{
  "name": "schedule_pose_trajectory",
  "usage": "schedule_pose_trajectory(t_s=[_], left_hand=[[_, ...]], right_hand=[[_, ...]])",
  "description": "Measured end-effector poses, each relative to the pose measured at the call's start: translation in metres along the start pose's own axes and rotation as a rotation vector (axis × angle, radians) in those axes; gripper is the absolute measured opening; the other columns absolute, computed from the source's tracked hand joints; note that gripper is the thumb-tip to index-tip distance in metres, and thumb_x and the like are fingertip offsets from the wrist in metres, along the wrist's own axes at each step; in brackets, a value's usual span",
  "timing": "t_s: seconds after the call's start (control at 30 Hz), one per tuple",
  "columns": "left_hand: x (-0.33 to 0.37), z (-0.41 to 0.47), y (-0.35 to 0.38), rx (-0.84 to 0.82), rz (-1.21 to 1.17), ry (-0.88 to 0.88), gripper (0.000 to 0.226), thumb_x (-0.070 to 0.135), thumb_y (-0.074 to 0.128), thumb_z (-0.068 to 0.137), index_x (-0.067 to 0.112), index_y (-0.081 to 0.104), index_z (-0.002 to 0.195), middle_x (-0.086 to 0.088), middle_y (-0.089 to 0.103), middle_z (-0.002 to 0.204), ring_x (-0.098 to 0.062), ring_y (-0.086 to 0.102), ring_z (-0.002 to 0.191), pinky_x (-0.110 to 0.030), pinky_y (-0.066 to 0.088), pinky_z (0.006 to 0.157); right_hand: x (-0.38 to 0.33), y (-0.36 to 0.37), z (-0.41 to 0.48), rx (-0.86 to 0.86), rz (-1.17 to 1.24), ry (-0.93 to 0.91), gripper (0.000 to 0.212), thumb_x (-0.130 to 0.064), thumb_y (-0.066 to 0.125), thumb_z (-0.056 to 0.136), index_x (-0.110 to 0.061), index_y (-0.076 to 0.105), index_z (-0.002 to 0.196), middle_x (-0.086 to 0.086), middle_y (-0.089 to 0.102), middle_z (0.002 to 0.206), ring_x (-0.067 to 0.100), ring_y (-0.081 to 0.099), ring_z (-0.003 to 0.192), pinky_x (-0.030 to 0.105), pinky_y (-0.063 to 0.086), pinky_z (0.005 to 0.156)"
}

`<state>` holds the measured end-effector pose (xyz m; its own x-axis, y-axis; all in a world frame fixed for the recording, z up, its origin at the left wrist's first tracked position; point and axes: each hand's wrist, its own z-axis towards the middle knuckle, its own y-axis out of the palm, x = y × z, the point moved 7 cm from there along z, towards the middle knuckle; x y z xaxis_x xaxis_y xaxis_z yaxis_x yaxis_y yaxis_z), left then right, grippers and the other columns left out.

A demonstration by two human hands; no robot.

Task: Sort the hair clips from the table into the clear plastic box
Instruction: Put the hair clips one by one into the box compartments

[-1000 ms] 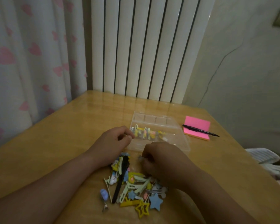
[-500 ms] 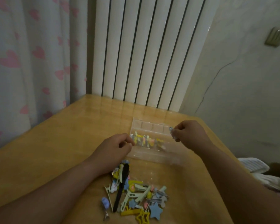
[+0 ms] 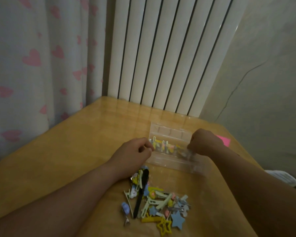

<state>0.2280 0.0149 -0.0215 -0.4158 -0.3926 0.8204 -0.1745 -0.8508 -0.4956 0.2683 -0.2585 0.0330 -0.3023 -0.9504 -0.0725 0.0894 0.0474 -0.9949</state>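
A: How far along are we?

B: Not far. A short row of small pastel clips sits in the middle row of the clear plastic box [image 3: 173, 161]; the far compartments look bare. The pile of hair clips [image 3: 154, 200] near us on the wooden table [image 3: 67, 151] is mostly untouched.

A: And our hands?

B: Our left hand [image 3: 133, 154], loosely curled, rests at the box's left edge, steadying it, we think. Our right hand [image 3: 204, 143] is closed over the box's right end; whether it pinches a clip, we cannot tell.

A: What's left?

B: Smooth plastic shapes: a blue star [image 3: 177, 222], a yellow outlined star [image 3: 164, 228], a long black clip [image 3: 141, 194], pale green snap clips.
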Motion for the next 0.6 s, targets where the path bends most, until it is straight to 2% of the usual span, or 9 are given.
schedule_pose_trajectory(t_s=[0.07, 0.17, 0.27, 0.33, 0.47, 0.6], left_hand=[[0.000, 0.000, 0.000, -0.001, -0.005, -0.002, 0.014, 0.032, 0.057, 0.105, 0.031, 0.070, 0.100, 0.002, 0.060, 0.083, -0.010, 0.049, 0.064, -0.031, 0.042, 0.062], [0.001, 0.000, -0.001, 0.003, -0.004, -0.008, 0.014, 0.031, 0.057, 0.105, 0.030, 0.071, 0.101, 0.003, 0.062, 0.082, -0.009, 0.050, 0.064, -0.030, 0.041, 0.061], [0.003, -0.001, 0.000, -0.012, 0.009, 0.001, 0.015, 0.032, 0.055, 0.107, 0.030, 0.070, 0.103, -0.002, 0.064, 0.088, -0.014, 0.053, 0.068, -0.033, 0.043, 0.064], [0.003, -0.002, 0.000, -0.016, 0.014, 0.001, 0.015, 0.031, 0.055, 0.107, 0.029, 0.070, 0.104, -0.003, 0.064, 0.088, -0.014, 0.053, 0.067, -0.033, 0.043, 0.064], [0.005, -0.002, -0.001, -0.010, 0.024, -0.001, 0.015, 0.030, 0.055, 0.108, 0.029, 0.070, 0.104, -0.003, 0.064, 0.085, -0.009, 0.050, 0.062, -0.031, 0.041, 0.062], [0.004, 0.000, -0.001, 0.002, 0.031, -0.003, 0.015, 0.030, 0.057, 0.107, 0.032, 0.070, 0.101, -0.004, 0.066, 0.082, -0.014, 0.054, 0.064, -0.030, 0.042, 0.060]], right_hand=[[0.004, -0.002, -0.005, 0.014, 0.050, -0.005, 0.012, -0.027, 0.073, 0.085, -0.015, 0.075, 0.088, 0.002, 0.075, 0.082, 0.022, 0.072, 0.078, 0.040, 0.064, 0.078], [0.007, -0.014, -0.025, 0.160, 0.146, -0.042, 0.017, -0.035, 0.067, 0.094, -0.020, 0.073, 0.090, -0.002, 0.073, 0.082, 0.018, 0.068, 0.075, 0.034, 0.060, 0.070], [0.000, -0.026, -0.063, 0.306, 0.368, -0.131, 0.019, -0.035, 0.067, 0.098, -0.020, 0.072, 0.088, -0.004, 0.070, 0.081, 0.012, 0.063, 0.071, 0.027, 0.046, 0.060], [-0.011, -0.029, -0.093, 0.344, 0.521, -0.225, 0.019, -0.034, 0.069, 0.099, -0.021, 0.072, 0.086, -0.006, 0.070, 0.078, 0.008, 0.063, 0.069, 0.026, 0.044, 0.059], [-0.036, -0.014, -0.133, 0.201, 0.644, -0.401, 0.014, -0.036, 0.070, 0.098, -0.028, 0.072, 0.085, -0.010, 0.069, 0.077, 0.002, 0.063, 0.071, 0.022, 0.049, 0.064], [-0.058, 0.011, -0.148, -0.065, 0.563, -0.519, 0.008, -0.035, 0.072, 0.096, -0.030, 0.075, 0.091, -0.014, 0.072, 0.084, 0.000, 0.067, 0.078, 0.021, 0.054, 0.068]])
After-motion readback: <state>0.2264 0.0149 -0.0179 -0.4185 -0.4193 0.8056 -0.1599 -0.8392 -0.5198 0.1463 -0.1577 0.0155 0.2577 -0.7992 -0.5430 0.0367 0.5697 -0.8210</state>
